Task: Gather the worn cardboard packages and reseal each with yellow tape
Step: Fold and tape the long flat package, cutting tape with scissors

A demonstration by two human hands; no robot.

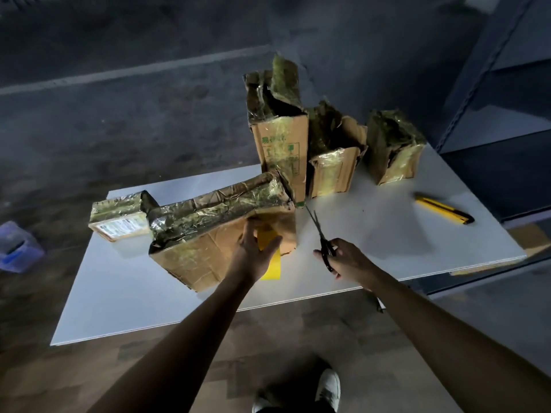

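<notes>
The left grip lies flat, fingers straight and thumb spread to the right, pressing on the near end face of the long cardboard package, which lies on its side on the white bench. A strip of yellow tape runs from under this grip's palm and hangs down just below it, its loose end over the bench.

Just to the right of it, and apart from it, the right grip is curled round the handles of the scissors. The blades are slightly parted and point away from the person.

Beyond the scissor tips stands the tall package, with a shorter package touching its right side and another package further right. A small package lies to the far left of the left grip. A yellow utility knife lies well to the right of the right grip.
</notes>
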